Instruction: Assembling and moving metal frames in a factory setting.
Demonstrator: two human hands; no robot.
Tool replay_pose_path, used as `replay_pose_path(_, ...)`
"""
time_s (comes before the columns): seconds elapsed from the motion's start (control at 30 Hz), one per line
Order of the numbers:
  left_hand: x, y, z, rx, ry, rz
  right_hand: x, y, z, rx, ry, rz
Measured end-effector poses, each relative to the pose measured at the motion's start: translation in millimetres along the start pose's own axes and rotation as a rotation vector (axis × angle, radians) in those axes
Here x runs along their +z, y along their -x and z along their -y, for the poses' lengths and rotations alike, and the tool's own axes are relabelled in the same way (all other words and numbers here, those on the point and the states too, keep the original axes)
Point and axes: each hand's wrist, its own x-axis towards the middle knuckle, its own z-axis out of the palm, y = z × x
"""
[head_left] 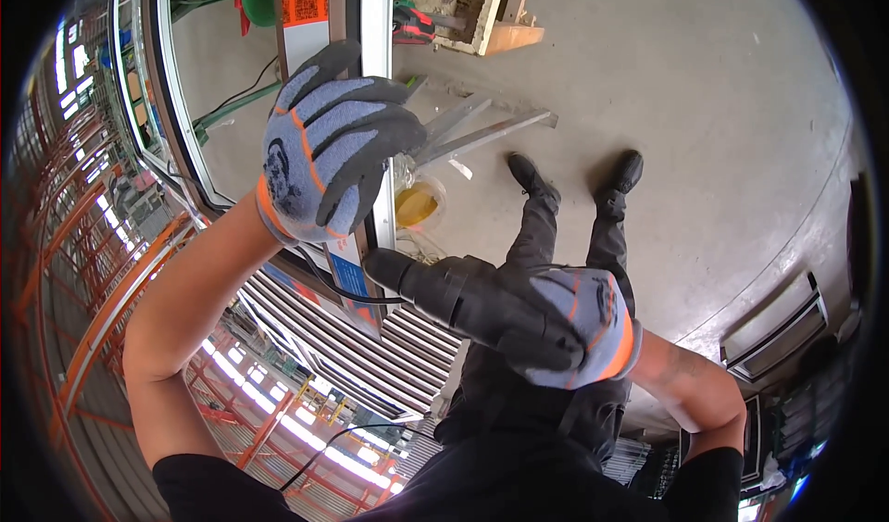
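Note:
My left hand, in a blue-grey glove with dark coated fingers and orange trim, lies over a long window frame. Its fingers bend across the frame's white edge; the fingertips are partly hidden. In a matching glove, my right hand grips a black power drill. The drill's nose points left, close to the frame's side just below my left hand. Whether the tip touches the frame, I cannot tell. A black cord runs beside the drill's front end.
Metal profiles and a tub with yellow contents are on the floor beyond the frame. A worn wooden crate stands at the top, a red and black tool beside it. Slatted white profiles lie lower left; orange racks stand behind.

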Motion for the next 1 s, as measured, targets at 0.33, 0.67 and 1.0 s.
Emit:
replay_pose_path(0.33,9,7,2,-0.023,-0.111,0.017,-4,12,-3,0.256,-0.600,0.041)
replay_pose_path(0.67,2,3,-8,-0.098,-0.187,0.008,-48,106,16,0.396,-0.385,-0.347)
replay_pose_path(1.0,-1,-3,-11,-0.068,-0.129,-0.025,-136,72,29,0.129,-0.130,-0.889)
